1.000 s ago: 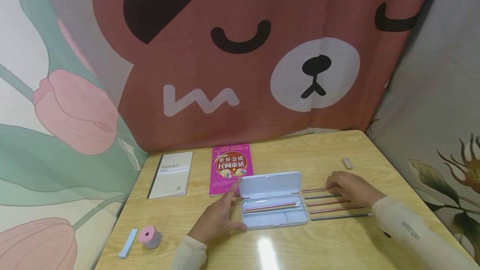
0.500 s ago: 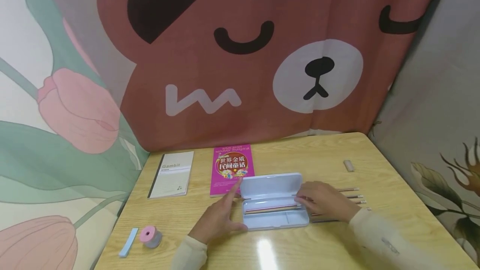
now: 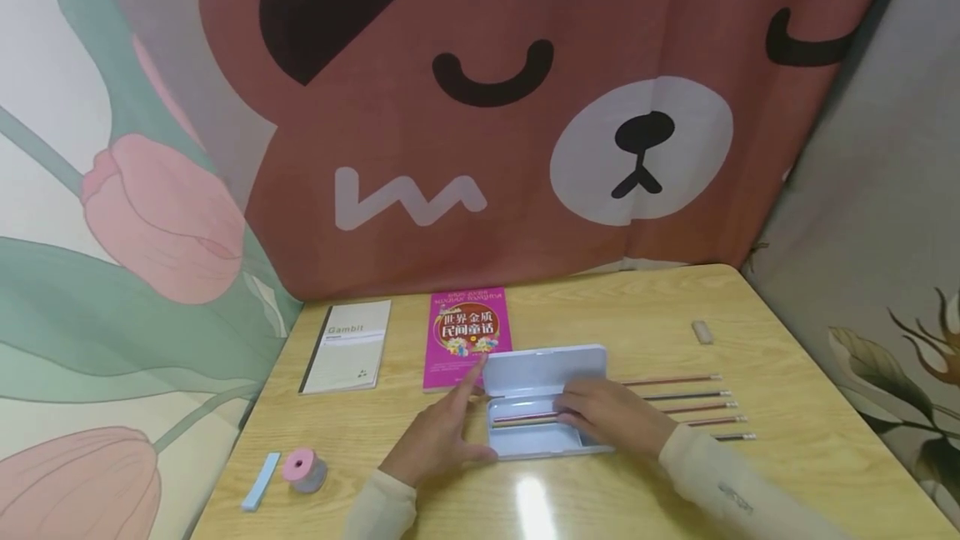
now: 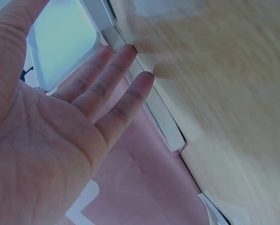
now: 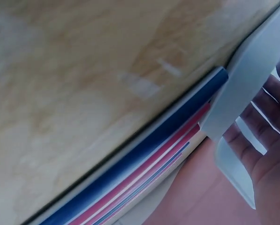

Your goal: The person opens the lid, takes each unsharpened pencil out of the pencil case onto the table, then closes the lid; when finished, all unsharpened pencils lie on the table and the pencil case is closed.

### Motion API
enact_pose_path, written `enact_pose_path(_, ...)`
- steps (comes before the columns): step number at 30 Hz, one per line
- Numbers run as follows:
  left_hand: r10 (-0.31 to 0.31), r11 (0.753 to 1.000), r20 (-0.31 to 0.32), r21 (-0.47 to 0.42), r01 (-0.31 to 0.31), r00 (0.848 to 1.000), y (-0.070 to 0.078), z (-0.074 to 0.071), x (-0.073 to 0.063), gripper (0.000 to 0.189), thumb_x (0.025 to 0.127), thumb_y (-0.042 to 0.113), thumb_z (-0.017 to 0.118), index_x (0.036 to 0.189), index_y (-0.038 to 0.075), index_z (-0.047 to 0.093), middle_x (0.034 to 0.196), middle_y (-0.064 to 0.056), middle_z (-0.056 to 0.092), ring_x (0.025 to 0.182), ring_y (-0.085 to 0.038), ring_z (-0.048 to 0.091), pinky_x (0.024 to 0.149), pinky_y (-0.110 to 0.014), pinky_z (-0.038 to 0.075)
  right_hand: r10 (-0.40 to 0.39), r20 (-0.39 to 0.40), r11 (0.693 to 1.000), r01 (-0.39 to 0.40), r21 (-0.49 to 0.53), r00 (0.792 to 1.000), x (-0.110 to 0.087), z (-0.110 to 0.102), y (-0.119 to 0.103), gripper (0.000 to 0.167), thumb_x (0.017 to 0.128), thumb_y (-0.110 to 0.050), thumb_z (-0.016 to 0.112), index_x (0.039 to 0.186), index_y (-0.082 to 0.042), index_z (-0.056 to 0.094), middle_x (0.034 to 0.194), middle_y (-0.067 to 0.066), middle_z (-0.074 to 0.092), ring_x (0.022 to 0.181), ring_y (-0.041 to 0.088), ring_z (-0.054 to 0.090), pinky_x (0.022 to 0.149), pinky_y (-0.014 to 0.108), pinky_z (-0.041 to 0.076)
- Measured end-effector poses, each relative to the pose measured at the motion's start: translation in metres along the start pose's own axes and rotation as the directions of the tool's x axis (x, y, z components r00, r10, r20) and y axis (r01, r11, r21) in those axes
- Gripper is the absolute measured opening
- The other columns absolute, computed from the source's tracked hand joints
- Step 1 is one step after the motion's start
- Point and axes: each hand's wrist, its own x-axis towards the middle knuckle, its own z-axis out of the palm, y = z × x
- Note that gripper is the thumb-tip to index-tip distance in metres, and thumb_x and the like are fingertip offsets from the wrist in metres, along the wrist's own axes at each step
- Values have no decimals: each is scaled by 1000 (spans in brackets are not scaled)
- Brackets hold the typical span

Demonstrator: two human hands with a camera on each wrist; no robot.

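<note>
A pale blue pencil case (image 3: 532,440) lies with its lid (image 3: 543,369) up. Inside are pencils (image 3: 525,418), one pinkish and one tan. My left hand (image 3: 435,438) is spread along the case's left end, thumb near its front corner and index finger by the lid. In the left wrist view the left fingers (image 4: 123,105) are extended. My right hand (image 3: 611,415) reaches over the case's right half, its fingertips down at the pencils' right ends. In the right wrist view, the right fingers (image 5: 261,122) go behind the case wall (image 5: 243,84); I cannot tell whether they pinch a pencil.
Several red and dark pencils (image 3: 697,407) lie in a row right of the case, partly under the right forearm. An eraser (image 3: 702,332) sits behind them. A pink book (image 3: 465,340), a notebook (image 3: 347,347), a pink-ended spool (image 3: 305,471) and a light blue strip (image 3: 261,482) lie leftward.
My right hand has moved left from the pencil row on the table, past the case's right edge, to over its inside. The left hand has stayed at the case's left end.
</note>
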Motion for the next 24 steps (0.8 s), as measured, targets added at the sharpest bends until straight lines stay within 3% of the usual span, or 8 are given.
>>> enact_pose_path(8,21,1000,-3,-7,-21,1000,-2,0,1,147,78,40,102,175,50,-9,154,-1,66,133,-27,70,111,-58,59,-63,-67,998,64,7,996,2,3,-2,19,101,-30,80,112,-15,81,104,-7,69,95,10,66,86,31,62)
enact_pose_path(11,18,1000,-1,-2,-18,1000,-2,1,1,147,79,40,102,175,49,-8,154,-1,65,133,-27,70,111,-57,59,11,-18,995,-9,99,1000,3,1,-5,17,103,-29,78,113,-15,80,103,-8,67,94,8,64,84,30,62)
enact_pose_path(15,16,1000,3,8,-16,1000,-2,1,2,146,79,40,102,177,45,-6,154,1,64,132,-26,70,112,-56,59,111,64,969,-122,215,992,5,-4,-9,16,106,-28,75,115,-16,78,106,-10,66,96,5,63,86,30,62)
enact_pose_path(24,-3,1000,7,7,3,1000,-2,1,2,148,78,41,102,174,50,-10,161,-4,61,137,-31,68,114,-57,57,180,156,938,-217,272,971,11,-13,-13,8,105,-25,76,109,-19,73,102,-12,62,92,0,57,83,26,60)
